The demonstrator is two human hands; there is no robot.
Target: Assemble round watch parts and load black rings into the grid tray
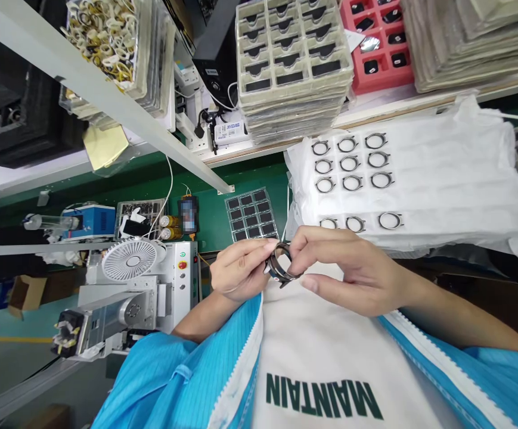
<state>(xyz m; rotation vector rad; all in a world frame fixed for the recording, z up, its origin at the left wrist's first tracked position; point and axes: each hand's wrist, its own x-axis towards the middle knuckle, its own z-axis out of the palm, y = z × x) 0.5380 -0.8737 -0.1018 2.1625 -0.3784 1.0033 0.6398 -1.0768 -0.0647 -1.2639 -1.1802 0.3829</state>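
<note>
A round dark watch case (281,262) with lugs is held up in front of my chest, its ring open through the middle. My left hand (243,268) pinches it by its left side between thumb and fingers. On the other side my right hand (352,268) has its bent index finger at the ring's inner edge, with the thumb apart below; whether it grips the case I cannot make out. Beyond my hands, several similar watch cases (349,162) lie in rows on a white padded tray (455,173).
A clear tray of dark rectangular pieces (250,214) lies on the green bench. Stacked trays (294,77) and a red tray (377,44) occupy the shelf above. At left are a small fan (132,261), a machine with buttons (182,283) and a white frame bar (106,95).
</note>
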